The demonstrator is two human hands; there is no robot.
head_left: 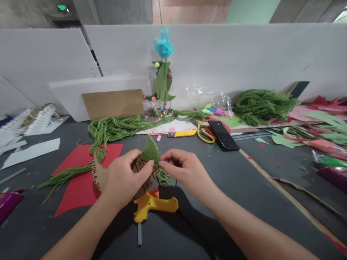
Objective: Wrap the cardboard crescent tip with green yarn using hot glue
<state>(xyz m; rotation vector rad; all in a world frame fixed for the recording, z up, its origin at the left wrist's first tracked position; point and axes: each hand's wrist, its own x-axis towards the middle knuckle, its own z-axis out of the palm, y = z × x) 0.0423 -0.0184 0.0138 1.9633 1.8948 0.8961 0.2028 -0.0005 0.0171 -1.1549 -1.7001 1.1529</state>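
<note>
My left hand (123, 178) grips a curved cardboard cut-out (141, 169) whose pointed top is wound in green yarn (149, 150). Printed letters show on the bare cardboard. My right hand (184, 169) pinches a green yarn strand (162, 177) beside the wound tip, with loose loops hanging under the fingers. Just below both hands a yellow glue gun (154, 206) lies on the dark table (230, 195).
A long green yarn hank (114, 130) lies over red paper (78, 180) at left. Behind are a yellow utility knife (183, 133), yellow scissors (204, 134), a black phone (223, 135), another yarn pile (262, 104), a finished green ornament (162, 81), paper scraps at right.
</note>
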